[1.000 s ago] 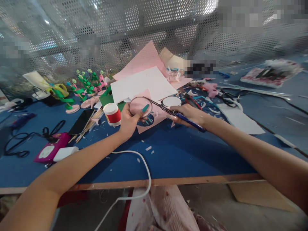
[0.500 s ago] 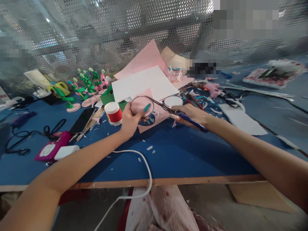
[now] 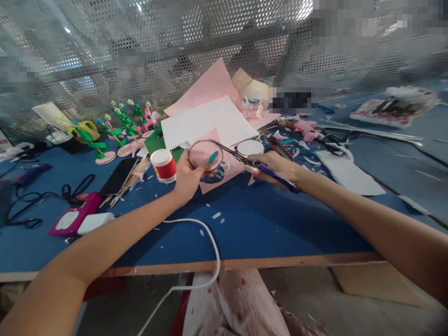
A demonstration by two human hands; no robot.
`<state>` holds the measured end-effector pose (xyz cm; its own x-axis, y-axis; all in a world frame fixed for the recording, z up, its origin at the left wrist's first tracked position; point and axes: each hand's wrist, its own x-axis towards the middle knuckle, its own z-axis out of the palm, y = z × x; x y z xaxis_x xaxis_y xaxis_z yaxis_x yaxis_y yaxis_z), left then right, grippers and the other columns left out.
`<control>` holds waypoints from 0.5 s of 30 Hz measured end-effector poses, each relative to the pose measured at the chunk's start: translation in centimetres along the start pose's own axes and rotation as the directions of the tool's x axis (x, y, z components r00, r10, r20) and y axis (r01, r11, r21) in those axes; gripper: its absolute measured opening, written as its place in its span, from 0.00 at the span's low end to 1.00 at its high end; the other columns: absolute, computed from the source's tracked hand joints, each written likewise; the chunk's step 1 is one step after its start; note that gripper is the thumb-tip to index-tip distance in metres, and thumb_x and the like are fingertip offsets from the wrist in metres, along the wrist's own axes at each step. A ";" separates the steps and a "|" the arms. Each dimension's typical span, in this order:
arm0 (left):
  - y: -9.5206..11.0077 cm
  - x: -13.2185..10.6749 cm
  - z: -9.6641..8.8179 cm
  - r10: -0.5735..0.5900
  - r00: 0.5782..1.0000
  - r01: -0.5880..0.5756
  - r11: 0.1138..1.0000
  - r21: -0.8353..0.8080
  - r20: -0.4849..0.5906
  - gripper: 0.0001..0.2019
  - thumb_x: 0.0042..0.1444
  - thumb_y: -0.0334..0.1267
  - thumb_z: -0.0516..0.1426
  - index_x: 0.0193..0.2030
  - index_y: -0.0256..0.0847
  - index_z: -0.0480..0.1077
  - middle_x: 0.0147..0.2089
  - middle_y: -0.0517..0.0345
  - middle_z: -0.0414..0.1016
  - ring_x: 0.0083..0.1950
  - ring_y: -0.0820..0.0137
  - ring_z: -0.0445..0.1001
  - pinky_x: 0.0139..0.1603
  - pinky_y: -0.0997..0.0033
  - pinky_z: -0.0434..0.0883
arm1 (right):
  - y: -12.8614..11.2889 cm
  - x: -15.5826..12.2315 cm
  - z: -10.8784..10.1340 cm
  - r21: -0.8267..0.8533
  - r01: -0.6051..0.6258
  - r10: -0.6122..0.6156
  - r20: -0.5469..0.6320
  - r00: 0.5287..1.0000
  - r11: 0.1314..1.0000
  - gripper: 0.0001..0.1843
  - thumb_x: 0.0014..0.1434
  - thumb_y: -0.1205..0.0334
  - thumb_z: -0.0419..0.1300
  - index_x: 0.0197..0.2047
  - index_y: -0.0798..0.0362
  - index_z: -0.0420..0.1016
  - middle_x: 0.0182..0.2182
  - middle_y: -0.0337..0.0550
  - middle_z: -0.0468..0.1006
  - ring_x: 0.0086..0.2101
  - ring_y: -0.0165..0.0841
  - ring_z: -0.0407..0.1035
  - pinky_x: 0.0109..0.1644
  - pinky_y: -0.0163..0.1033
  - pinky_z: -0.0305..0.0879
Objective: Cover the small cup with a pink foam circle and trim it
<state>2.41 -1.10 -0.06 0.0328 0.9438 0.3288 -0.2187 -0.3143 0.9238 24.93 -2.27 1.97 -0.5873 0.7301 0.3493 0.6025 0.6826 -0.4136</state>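
My left hand [image 3: 188, 179] pinches a pink disc [image 3: 201, 153] with a dark rim, its thumb with a long teal nail lying across the face. A pink paper sheet [image 3: 229, 175] lies under the disc, and a dark round gap shows beside the fingers. Closed around a long dark tool with a blue handle [image 3: 278, 178] is my right hand [image 3: 275, 167]. The slim dark end of this tool reaches left to the disc's upper rim; its exact kind is unclear. Behind the right fingers lies a white disc [image 3: 249, 147] with a dark rim.
A red and white tub [image 3: 164, 165] stands left of my left hand. Further left are wooden sticks [image 3: 131, 179], a black phone [image 3: 119, 175], a magenta power block [image 3: 76, 214] and green paper plants [image 3: 128, 121]. A white cable [image 3: 210, 233] hangs over the table edge. Scraps lie right.
The whole view has shifted very slightly left. Both hands keep their hold, and the tool stays at the disc's rim with no clear movement.
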 end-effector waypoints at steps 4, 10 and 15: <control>0.0 0.0 0.0 0.004 1.000 -0.004 1.000 -0.010 -0.008 0.23 0.37 0.43 0.68 0.36 0.41 0.61 0.31 0.60 0.75 0.22 0.73 0.74 0.19 0.75 0.72 | 0.5 0.0 0.2 0.001 -0.004 0.004 -0.011 1.000 1.000 0.21 0.60 0.45 0.49 0.26 0.53 0.60 0.19 0.37 0.62 0.21 0.25 0.54 0.26 0.33 0.50; 0.2 -0.1 0.1 0.013 1.000 -0.013 1.000 -0.007 -0.008 0.22 0.38 0.43 0.67 0.36 0.41 0.61 0.31 0.60 0.74 0.22 0.73 0.74 0.18 0.75 0.71 | 1.5 0.2 0.3 -0.038 0.021 -0.020 0.024 1.000 0.999 0.20 0.58 0.45 0.51 0.28 0.54 0.62 0.20 0.40 0.67 0.21 0.27 0.58 0.26 0.33 0.51; 0.1 -0.1 0.0 0.017 1.000 -0.017 1.000 -0.003 -0.011 0.22 0.38 0.43 0.67 0.37 0.41 0.62 0.32 0.59 0.74 0.22 0.73 0.74 0.18 0.75 0.71 | 1.6 0.2 0.1 -0.070 0.025 -0.022 0.043 0.999 0.997 0.19 0.59 0.46 0.49 0.31 0.54 0.64 0.19 0.41 0.67 0.21 0.27 0.57 0.27 0.34 0.51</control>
<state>2.38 -1.18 0.01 0.0187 0.9392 0.3428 -0.2219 -0.3304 0.9174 25.77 -1.04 1.31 -0.6228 0.7130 0.3221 0.6240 0.7010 -0.3452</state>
